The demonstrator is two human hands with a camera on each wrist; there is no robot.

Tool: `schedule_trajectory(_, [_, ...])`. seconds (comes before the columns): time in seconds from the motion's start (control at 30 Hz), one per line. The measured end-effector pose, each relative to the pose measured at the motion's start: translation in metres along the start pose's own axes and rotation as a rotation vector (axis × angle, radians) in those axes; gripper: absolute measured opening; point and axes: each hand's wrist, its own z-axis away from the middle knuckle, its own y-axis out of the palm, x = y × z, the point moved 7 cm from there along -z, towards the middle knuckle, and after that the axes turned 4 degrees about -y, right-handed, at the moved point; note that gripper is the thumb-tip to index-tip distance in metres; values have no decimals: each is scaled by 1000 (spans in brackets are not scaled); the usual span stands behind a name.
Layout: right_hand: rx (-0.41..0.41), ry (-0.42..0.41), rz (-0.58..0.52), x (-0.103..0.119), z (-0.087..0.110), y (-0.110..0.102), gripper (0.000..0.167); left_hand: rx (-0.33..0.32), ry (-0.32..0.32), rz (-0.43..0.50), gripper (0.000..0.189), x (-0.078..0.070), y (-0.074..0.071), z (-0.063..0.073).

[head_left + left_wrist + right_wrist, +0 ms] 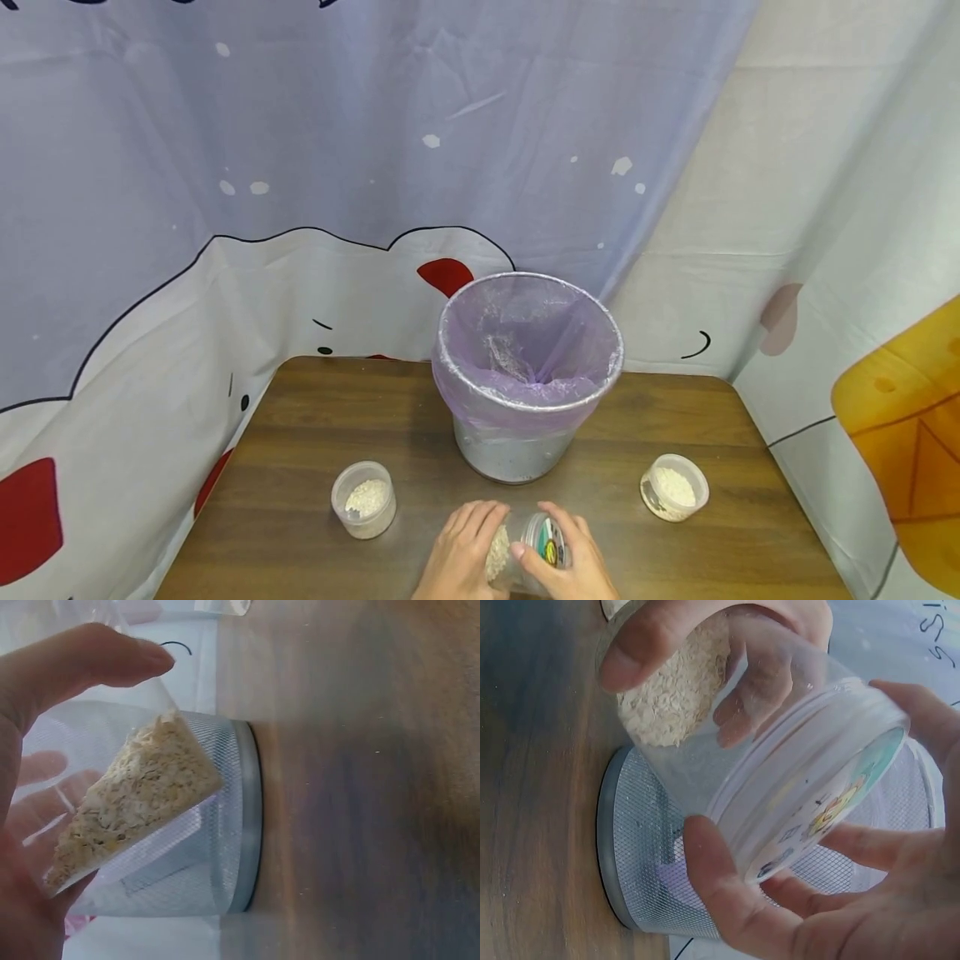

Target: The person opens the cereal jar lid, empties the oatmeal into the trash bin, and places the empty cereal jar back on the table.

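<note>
A clear plastic jar (682, 769) of oat flakes (142, 791) lies tilted on its side between my hands, at the near side of the table in the head view. My left hand (461, 557) grips the jar's bottom end, thumb on one side and fingers on the other. With spread fingers and thumb, my right hand (576, 560) holds the round lid (550, 540), which sits at the jar's mouth and bears a green and yellow printed label. The oats have slid to the bottom end and lie in a slanted heap.
A mesh bin (517, 450) with a purple plastic liner (528, 396) stands behind the hands. Open tubs of pale flakes flank it, a left tub (363, 525) and a right tub (690, 500). Printed curtains (337, 167) hang behind the wooden table (300, 433).
</note>
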Motion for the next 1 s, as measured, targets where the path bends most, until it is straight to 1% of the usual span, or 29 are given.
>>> schedule_trajectory(0.07, [-9, -24, 8, 1, 0, -1, 58, 20, -13, 6, 99, 0, 0, -1])
schedule_trajectory(0.23, [7, -76, 19, 1, -1, -1, 59, 22, -14, 21, 98, 0, 0, -1])
schedule_trajectory(0.33, [37, -136, 38, 1, -1, 0, 59, 40, -15, 45, 94, 1, 1, 1])
schedule_trajectory(0.47, [76, -235, 65, 5, 0, 0, 61, 93, -21, 90, 92, 3, 3, 2])
schedule_trajectory(0.57, [105, -312, 89, 9, 1, 1, 62, 151, -33, 142, 91, 5, 4, 2])
schedule_trajectory(0.67, [140, -383, 110, 13, 3, 2, 62, 240, -58, 213, 88, 7, 6, 3])
schedule_trajectory(0.73, [155, -438, 121, 15, 4, 3, 62, 309, -90, 271, 87, 9, 7, 4])
schedule_trajectory(0.83, [151, -533, 132, 21, 7, 4, 61, 409, -142, 333, 86, 11, 10, 6])
schedule_trajectory(0.9, [145, -593, 133, 24, 8, 4, 61, 459, -179, 370, 87, 13, 10, 7])
schedule_trajectory(1.0, [155, -642, 112, 27, 10, 5, 60, 514, -222, 415, 87, 15, 11, 8])
